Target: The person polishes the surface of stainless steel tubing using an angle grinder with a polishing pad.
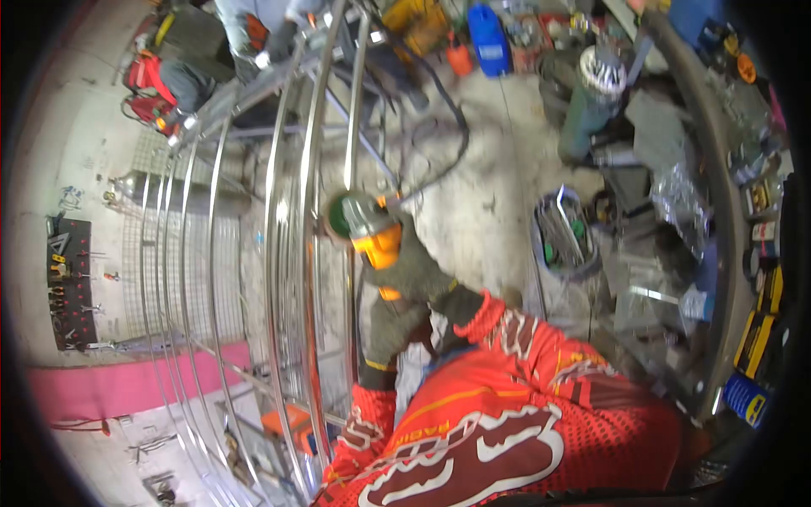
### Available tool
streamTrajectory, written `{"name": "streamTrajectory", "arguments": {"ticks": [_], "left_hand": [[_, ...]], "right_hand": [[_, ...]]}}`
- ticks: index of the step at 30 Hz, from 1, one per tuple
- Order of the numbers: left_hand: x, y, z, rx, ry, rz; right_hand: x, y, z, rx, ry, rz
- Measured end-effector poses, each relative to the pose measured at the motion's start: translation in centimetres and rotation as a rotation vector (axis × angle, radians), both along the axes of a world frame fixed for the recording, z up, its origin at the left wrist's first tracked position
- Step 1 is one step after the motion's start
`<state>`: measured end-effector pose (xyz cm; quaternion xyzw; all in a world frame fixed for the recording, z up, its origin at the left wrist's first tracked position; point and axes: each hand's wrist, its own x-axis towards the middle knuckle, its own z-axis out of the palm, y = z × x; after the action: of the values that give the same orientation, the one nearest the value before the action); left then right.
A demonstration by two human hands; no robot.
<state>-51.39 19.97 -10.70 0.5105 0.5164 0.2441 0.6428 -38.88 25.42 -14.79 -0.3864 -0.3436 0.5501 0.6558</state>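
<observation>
An angle grinder (377, 246) with a yellow-orange body, a grey head and a round greenish disc (341, 215) is held in front of me. My right hand (412, 269), in a dark grey glove, is closed around its body just behind the head. Lower down, my left hand (392, 331), gloved the same way, wraps the rear part, which its fingers mostly hide. The disc overlaps the long shiny metal tubes (311, 169) of a frame in this view. Both arms wear red patterned sleeves.
Another person (253, 34) is at the frame's far end. A dark hose (463, 127) curves over the floor. On the right stand a tub of tools (564, 232) and a green cylinder (583, 122). A tool board (72, 283) and gas cylinder (169, 191) are at left.
</observation>
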Motion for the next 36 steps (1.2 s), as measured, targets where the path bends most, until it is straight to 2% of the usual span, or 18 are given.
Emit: {"name": "streamTrajectory", "arguments": {"ticks": [1,2,3,5,7,8,9,11,13,15,16,20,25,28,30,31,33,36], "left_hand": [[-0.3,-0.2,-2.1,0.030,-0.040,0.058],[0.4,-0.3,-1.4,0.028,-0.004,0.068],[-0.8,0.1,-3.1,-0.084,0.089,0.002],[-0.8,0.3,-4.4,-0.066,0.214,-0.066],[-0.3,0.4,-4.8,0.102,0.237,-0.154],[0.3,-0.1,-4.3,-0.044,0.137,-0.081],[1.0,-0.4,-3.9,-0.038,0.123,-0.068],[2.5,-0.5,-3.3,-0.039,0.073,-0.193],[4.1,-0.7,-2.7,-0.095,-0.010,-0.212],[6.5,-1.0,-0.2,-0.210,-0.084,-0.292],[7.0,-1.4,-1.3,-0.053,-0.024,-0.313],[9.5,-1.9,-1.6,0.126,0.106,-0.373],[10.0,-2.0,-1.4,-0.047,-0.034,-0.534],[9.5,-2.5,-2.8,-0.068,-0.141,-0.489],[8.2,-1.9,-2.6,-0.241,-0.021,-0.396],[7.2,-1.8,-3.3,-0.225,-0.029,-0.406],[4.7,-2.2,-6.1,-0.281,-0.213,-0.195],[1.5,-3.6,-7.6,-0.206,-0.325,-0.099]], "right_hand": [[0.0,-0.1,-0.3,-0.018,0.012,0.018],[0.4,-0.2,-0.2,-0.007,0.008,0.021],[0.6,-0.4,-0.2,-0.004,0.007,0.025],[0.0,0.0,-2.3,0.025,0.002,0.044],[0.6,-0.1,-2.5,0.028,0.039,0.011],[2.2,-1.0,-0.4,-0.030,0.078,0.039],[3.5,-1.6,0.6,-0.025,0.064,0.052],[5.8,-2.3,1.6,-0.093,0.198,0.029],[7.3,-1.8,-2.1,-0.069,0.165,0.007],[9.7,-3.3,1.2,-0.075,0.228,0.034],[10.6,-3.8,1.5,-0.082,0.285,0.035],[14.0,-6.0,1.4,-0.177,0.341,0.128],[14.8,-8.5,1.7,-0.229,0.288,0.049],[15.7,-9.2,0.7,-0.281,0.300,-0.044],[16.5,-9.5,-0.2,-0.268,0.240,-0.126],[17.2,-9.4,-1.3,-0.200,0.214,-0.121],[17.9,-10.3,-1.8,-0.237,0.102,-0.194],[17.6,-12.0,-2.3,-0.247,0.196,-0.097]]}}
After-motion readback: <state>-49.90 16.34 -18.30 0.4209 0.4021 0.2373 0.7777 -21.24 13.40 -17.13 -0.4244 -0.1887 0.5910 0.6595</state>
